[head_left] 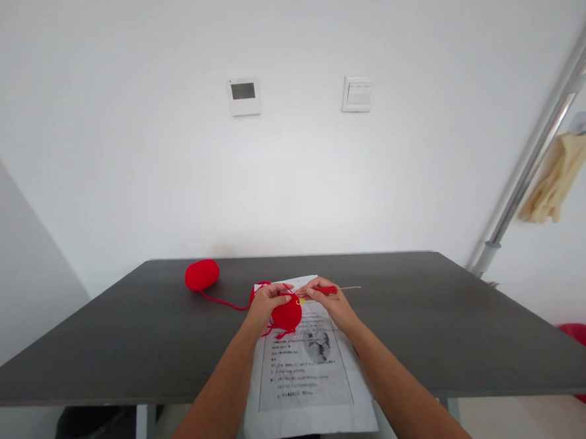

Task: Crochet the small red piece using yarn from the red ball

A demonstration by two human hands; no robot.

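Observation:
Between my hands is a round red crochet piece (286, 314), with loose yarn tails hanging at its lower edge. My left hand (269, 301) pinches its upper left side, with yarn running by the fingers. A crochet hook (326, 290) with a red grip is held in my right hand (328, 301); one thin metal end reaches the piece and the other points right. A small yellow stitch marker (300, 301) shows at the piece's right edge. Red yarn (225, 303) runs left across the table to a red yarn ball (202, 275).
Below my hands a printed sheet (307, 386) with text and a picture hangs over the near edge of the dark table (141, 343). A white wall with a thermostat (244, 96) and a switch (358, 94) stands behind. Gloves (561, 179) hang by a metal pipe (546, 139) at right.

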